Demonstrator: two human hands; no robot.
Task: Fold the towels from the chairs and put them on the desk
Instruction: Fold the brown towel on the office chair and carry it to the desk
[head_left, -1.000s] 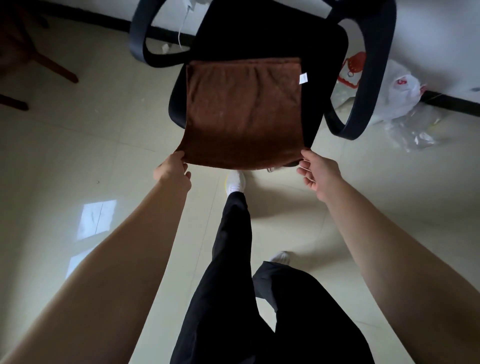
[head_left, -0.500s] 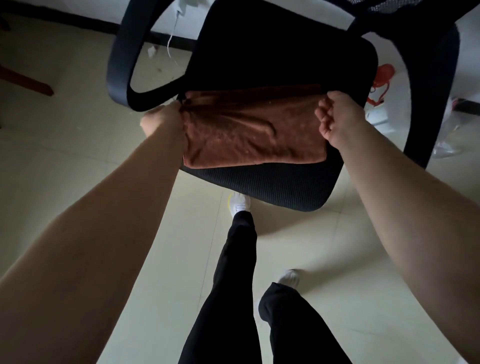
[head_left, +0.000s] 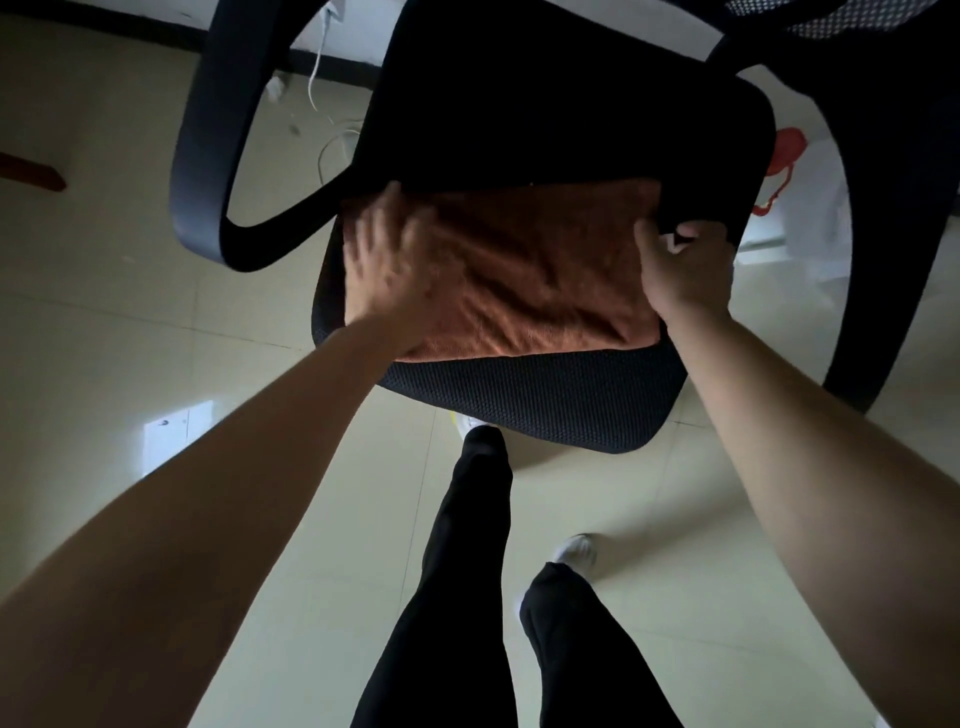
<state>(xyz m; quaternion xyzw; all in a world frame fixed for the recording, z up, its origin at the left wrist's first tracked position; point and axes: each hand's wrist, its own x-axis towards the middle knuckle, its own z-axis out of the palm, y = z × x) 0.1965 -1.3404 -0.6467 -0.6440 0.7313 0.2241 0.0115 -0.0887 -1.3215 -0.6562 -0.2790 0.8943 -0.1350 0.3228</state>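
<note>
Head view, looking down. A brown towel (head_left: 524, 270), folded once into a wide band, lying on the black mesh seat (head_left: 545, 405) of an office chair, across the middle of the seat, with bare seat in front of it and behind it. Left hand (head_left: 387, 260) flat on the left end of the towel, fingers spread apart and pressing down, a little blurred; not closed around the cloth. Right hand (head_left: 680, 270) at the right end of the towel, fingers curled at the far right corner near a small white tag (head_left: 670, 241); looks pinched on the towel edge there, but the fingertips partly hidden by the back of the hand. Both bare forearms reaching forward from the lower corners of the picture. Left armrest (head_left: 208, 156) of the chair curving beside the left hand, right armrest (head_left: 893, 249) well apart from the right hand. Pale tiled floor (head_left: 130, 338) under the chair. Two legs in black trousers (head_left: 467, 597) below the seat, with white shoes, one just under the front edge of the seat. White cable (head_left: 317, 67) on the floor behind the chair, and a white plastic bag with red print (head_left: 800, 171) to the right of the seat. No desk in the picture.
</note>
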